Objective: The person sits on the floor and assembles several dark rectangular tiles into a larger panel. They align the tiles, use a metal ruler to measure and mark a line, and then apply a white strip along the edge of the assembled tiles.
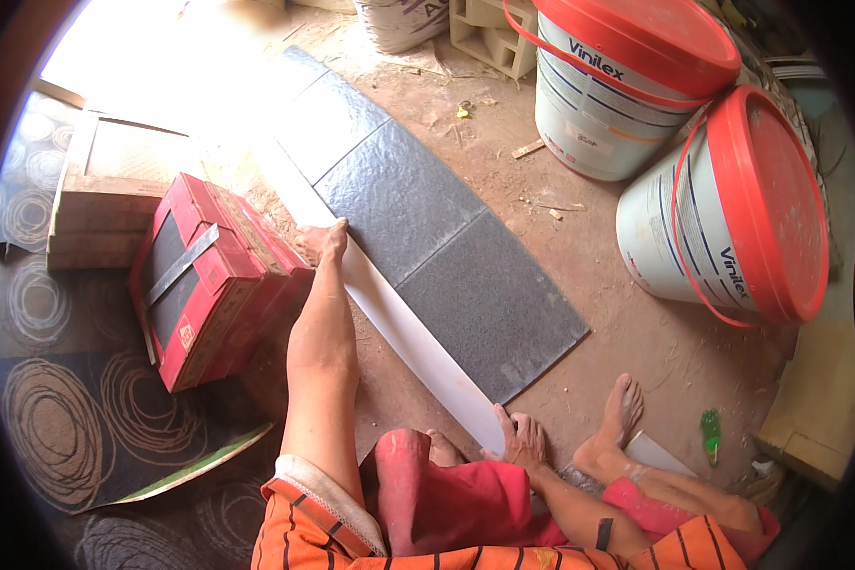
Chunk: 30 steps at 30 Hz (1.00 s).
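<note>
Boxes, buckets and a sack around my work spot.
To my left a red cardboard box (214, 280) with a grey strap across its dark panel sits tilted on the floor, just beside my left forearm. Ahead to my right stand two white plastic buckets with red lids, red handles and printed labels: one upright (617, 95), the other (722, 214) lying on its side just beside it. At the top edge, a white sack (399, 21) with dark print shows only partly.
</note>
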### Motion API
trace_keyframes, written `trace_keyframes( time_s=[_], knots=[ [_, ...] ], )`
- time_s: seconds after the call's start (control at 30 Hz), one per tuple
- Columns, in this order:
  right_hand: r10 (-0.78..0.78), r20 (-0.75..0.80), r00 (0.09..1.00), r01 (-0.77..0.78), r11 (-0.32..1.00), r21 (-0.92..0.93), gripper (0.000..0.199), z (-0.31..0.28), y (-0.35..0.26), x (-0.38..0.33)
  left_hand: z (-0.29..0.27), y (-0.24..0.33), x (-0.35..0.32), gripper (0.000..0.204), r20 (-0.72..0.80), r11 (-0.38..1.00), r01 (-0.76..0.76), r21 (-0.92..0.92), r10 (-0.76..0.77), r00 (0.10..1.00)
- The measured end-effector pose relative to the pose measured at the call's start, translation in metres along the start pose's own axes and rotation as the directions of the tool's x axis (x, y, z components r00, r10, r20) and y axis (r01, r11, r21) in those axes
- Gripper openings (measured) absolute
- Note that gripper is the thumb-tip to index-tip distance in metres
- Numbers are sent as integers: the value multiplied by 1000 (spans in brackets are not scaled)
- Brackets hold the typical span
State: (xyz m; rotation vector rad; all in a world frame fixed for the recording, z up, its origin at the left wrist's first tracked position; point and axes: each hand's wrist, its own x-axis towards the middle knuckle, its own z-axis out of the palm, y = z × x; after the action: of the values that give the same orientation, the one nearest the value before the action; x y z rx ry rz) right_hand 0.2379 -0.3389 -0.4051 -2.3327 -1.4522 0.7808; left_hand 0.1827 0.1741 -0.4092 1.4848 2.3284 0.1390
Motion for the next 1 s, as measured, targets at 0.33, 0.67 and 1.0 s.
trace_keyframes(
  time_s=[0.33, 0.67, 1.0],
  knots=[
    [-10, 18, 1000, 9, 1000, 28, 102, 1, 0, -1, 54, -36, 63, 86, -135, 994, -90, -58, 82, 987],
    [-15, 21, 1000, 14, 1000, 28, 101, 1, 0, 0, 42, -28, 52, 86, -102, 996, -75, -55, 69, 992],
    [-17, -5, 1000, 17, 999, 42, 99, -4, -3, 2, 38, -25, 49, 85, -92, 995, -74, -61, 68, 993]
  ],
)
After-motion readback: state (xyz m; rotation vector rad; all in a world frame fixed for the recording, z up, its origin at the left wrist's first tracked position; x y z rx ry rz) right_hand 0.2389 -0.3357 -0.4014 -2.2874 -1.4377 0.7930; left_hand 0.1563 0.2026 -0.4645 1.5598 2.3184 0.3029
